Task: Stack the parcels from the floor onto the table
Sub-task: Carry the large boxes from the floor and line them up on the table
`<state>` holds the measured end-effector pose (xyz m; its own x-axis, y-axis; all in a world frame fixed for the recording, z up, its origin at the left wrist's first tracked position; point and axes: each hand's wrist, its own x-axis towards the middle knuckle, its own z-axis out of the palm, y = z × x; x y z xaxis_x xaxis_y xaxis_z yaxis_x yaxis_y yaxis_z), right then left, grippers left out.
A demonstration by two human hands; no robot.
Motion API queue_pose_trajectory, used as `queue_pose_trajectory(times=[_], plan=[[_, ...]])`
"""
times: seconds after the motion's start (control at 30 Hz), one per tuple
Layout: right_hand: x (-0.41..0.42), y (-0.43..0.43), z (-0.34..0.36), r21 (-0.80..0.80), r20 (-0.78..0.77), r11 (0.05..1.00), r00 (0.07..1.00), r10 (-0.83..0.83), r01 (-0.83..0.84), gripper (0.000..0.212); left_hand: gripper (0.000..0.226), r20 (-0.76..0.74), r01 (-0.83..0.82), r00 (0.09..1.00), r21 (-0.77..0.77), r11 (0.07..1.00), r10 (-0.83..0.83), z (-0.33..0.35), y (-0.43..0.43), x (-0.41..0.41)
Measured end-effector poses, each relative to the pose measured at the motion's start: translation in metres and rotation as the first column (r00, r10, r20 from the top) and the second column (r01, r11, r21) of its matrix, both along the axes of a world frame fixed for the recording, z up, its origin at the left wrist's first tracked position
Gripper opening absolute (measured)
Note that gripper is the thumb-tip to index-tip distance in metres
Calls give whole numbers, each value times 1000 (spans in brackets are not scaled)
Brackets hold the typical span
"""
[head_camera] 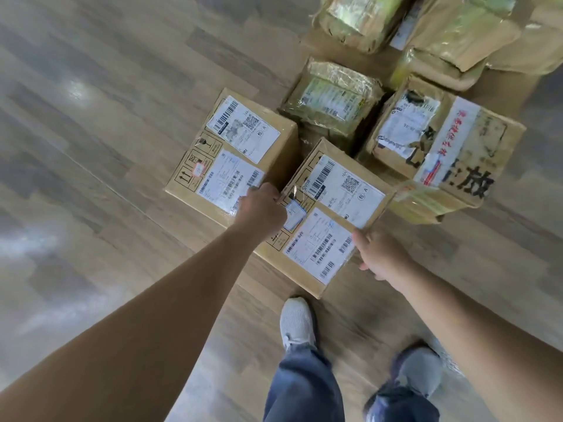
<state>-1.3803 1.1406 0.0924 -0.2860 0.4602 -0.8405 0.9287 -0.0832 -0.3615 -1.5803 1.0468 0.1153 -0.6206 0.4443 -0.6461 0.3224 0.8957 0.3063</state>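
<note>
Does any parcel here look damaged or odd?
Yes. The big parcel with black characters has a torn label and crumpled edges. The tape-wrapped parcel left of it looks crumpled too. The near box looks intact.

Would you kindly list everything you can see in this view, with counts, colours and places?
near box: one, brown with white labels, on the floor between both hands
far box: one, brown with white labels, on the floor to its left
marked box: one, brown with black characters, right of centre
wrapped parcels: at least four, brown under shiny tape, top right
floor: one, grey-brown wood planks, all around
shoes: two, grey, bottom centre
trousers: one pair, blue, bottom centre
left hand: one, grips the near box's left edge
right hand: one, grips its right edge
</note>
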Motion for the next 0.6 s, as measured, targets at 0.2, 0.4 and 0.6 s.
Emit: queue_pose_trajectory(times=[0.2, 0.4, 0.6], plan=[[24, 0, -8, -130, -94, 940, 940, -328, 315, 32, 33, 114, -117, 987, 15, 993, 115, 3, 8, 17], [46, 9, 47, 5, -152, 967, 956, -252, 256, 36, 31, 6, -141, 990, 101, 985, 141, 70, -7, 60], [49, 51, 177, 149, -254, 952, 941, -224, 267, 49, 35, 125, -349, 936, 202, 915, 329, 194, 4, 88]])
